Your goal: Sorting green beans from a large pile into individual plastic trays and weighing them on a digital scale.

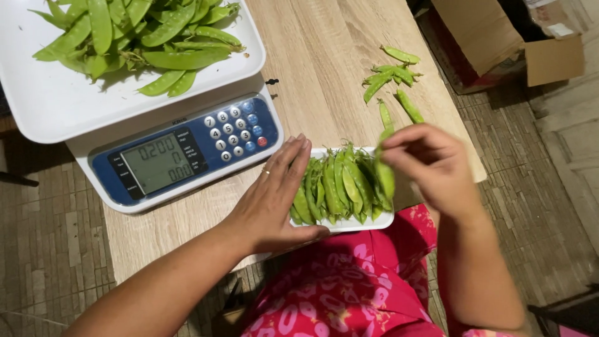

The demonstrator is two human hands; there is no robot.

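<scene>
The wooden table (349, 56) is carrying everything, and its near edge is running just under the small white tray (349, 223), which is overhanging slightly toward the person's lap. Beyond that tray and to its left, the digital scale (181, 150) is holding a heap of snow peas (137, 31) on its white pan (56, 106). The packing step seems under way. The left hand (274, 200), flat and open, is steadying the tray's left side. The right hand (430, 162) is pinching one snow pea pod (385, 171) over the tray's right end; laying it in line probably needs care there. Loose pods (393, 78) are lying beyond the tray, with bare wood between.
</scene>
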